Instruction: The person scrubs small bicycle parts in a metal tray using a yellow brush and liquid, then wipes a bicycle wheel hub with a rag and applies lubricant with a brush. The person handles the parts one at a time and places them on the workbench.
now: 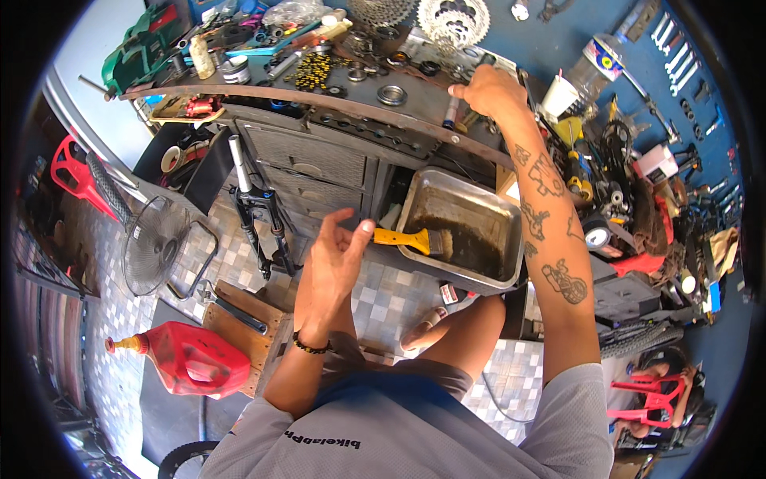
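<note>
Head view shows our left hand (332, 259) loosely spread beside the yellow-handled brush (411, 239) resting partly in a metal tray (477, 204), our right hand (491, 93) over the workbench (363, 95) where we cannot tell its grip, dark lettering (323, 441) across our grey shirt (451, 435), and a colourful label (604, 59) on a clear bottle (588, 80).

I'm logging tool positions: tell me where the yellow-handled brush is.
In the head view, slightly right of centre, the yellow-handled brush lies across the left rim of the metal tray, bristles inward, just right of the left hand.
</note>
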The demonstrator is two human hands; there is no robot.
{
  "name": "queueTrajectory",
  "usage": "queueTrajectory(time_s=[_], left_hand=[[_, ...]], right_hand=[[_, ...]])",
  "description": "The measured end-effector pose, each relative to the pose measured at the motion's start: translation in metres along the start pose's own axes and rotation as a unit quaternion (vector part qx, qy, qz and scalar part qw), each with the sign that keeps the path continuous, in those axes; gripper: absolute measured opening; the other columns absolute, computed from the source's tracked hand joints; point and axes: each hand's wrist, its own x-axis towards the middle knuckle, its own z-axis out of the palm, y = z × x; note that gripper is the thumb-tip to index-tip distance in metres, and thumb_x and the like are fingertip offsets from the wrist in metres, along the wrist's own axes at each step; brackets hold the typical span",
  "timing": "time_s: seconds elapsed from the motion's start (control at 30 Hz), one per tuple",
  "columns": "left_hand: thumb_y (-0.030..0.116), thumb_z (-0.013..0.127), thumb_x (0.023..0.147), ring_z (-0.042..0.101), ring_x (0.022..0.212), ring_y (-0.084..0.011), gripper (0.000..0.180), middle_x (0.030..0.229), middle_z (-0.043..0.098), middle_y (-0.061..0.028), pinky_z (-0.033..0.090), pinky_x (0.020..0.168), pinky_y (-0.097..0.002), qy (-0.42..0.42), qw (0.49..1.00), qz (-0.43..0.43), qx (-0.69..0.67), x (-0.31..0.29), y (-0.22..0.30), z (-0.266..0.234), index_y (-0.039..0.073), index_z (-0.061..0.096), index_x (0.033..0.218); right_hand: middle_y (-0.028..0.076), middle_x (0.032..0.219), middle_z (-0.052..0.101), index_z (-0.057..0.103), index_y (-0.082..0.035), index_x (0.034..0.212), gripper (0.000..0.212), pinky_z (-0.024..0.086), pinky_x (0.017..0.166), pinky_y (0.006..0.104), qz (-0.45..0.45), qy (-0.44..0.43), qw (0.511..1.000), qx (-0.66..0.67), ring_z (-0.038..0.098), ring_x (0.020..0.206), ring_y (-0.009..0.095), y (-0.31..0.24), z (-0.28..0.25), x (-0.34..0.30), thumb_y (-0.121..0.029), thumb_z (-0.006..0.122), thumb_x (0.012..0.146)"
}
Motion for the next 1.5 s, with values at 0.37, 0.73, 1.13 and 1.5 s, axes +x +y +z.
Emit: queueTrajectory(time_s=[0.37, 0.73, 1.13, 1.5], left_hand=[[0.026, 0.092, 0.093, 0.055, 0.063, -0.008, 0.034, 0.071, 0.066, -0.0028, 0.047, 0.058, -0.0298, -0.031, 0.992, 0.117, -0.027, 0.012, 0.037, 0.025, -0.002, 0.077, 0.107], [0.039, 0.083, 0.099, 0.072, 0.058, -0.0193, 0.038, 0.065, 0.074, -0.0111, 0.059, 0.063, -0.0374, -0.249, 0.944, 0.156, 0.15, 0.036, 0.065, 0.066, 0.001, 0.083, 0.104], [-0.004, 0.083, 0.093, 0.079, 0.084, -0.0263, 0.019, 0.099, 0.081, -0.0191, 0.062, 0.077, -0.0333, -0.196, 0.899, 0.392, 0.017, -0.025, 0.035, 0.057, -0.006, 0.078, 0.112], [-0.002, 0.085, 0.092, 0.077, 0.083, -0.0305, 0.025, 0.098, 0.079, -0.0193, 0.061, 0.073, -0.0363, -0.159, 0.9, 0.406, 0.001, -0.023, 0.035, 0.059, -0.004, 0.079, 0.116]], right_hand=[[0.013, 0.116, 0.085, 0.084, -0.012, 0.12, 0.053, 0.059, 0.1, 0.0481, 0.017, -0.022, 0.996, 0.083, 0.079, 0.114, 0.033, -0.014, 0.016, 0.045, -0.053, 0.084, 0.087], [0.002, 0.095, 0.068, 0.067, -0.003, 0.128, 0.024, 0.053, 0.073, 0.0275, -0.174, -0.143, 0.891, 0.394, 0.064, 0.082, 0.009, 0.074, 0.007, -0.177, -0.011, 0.067, 0.105], [0.017, 0.087, 0.076, 0.076, 0.006, 0.11, 0.03, 0.055, 0.077, 0.0398, -0.062, -0.138, 0.92, 0.36, 0.07, 0.078, 0.028, 0.122, 0.099, -0.223, -0.023, 0.07, 0.108], [0.009, 0.076, 0.072, 0.074, 0.007, 0.1, 0.034, 0.05, 0.063, 0.0365, -0.016, -0.197, 0.894, 0.401, 0.059, 0.064, 0.017, 0.121, 0.092, -0.225, -0.024, 0.065, 0.111]])
